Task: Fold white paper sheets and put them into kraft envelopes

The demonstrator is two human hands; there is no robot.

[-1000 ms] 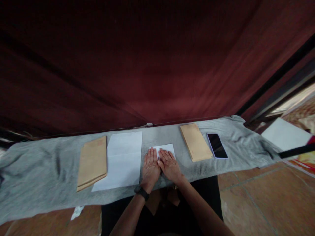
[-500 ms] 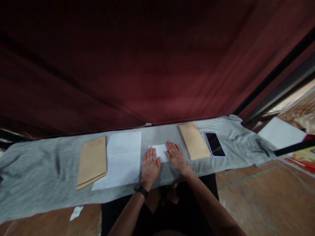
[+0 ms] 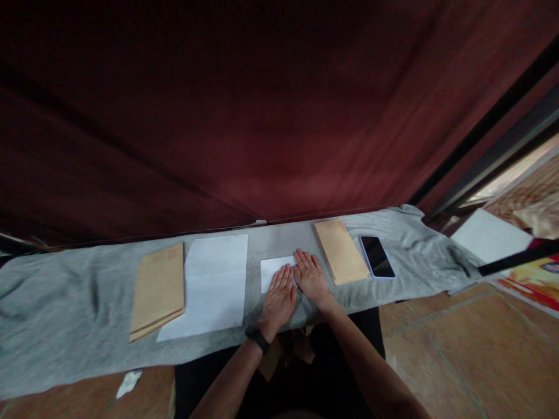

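A small folded white paper [image 3: 269, 272] lies on the grey cloth in front of me, partly covered by both hands. My left hand [image 3: 280, 294] rests flat on its lower right part, fingers stretched out and pointing forward. Flat on the paper's right edge lies my right hand [image 3: 311, 276], with its fingers extended. The two hands nearly touch at the paper's right side. Left of them is a larger white sheet [image 3: 218, 285] with a crease across it. Brown envelopes [image 3: 343, 250] sit just right of my right hand.
The grey cloth [image 3: 56, 326] covers a narrow bench against a dark red curtain [image 3: 279, 145]. More brown envelopes [image 3: 159, 285] overlap the white sheet's left edge. A phone [image 3: 378, 256] lies at the right. A white scrap [image 3: 128, 384] is on the tiled floor.
My left hand has slid right across the folded paper, towards my right hand, uncovering the paper's left part. My right hand stays at the right edge. The view has shifted slightly.
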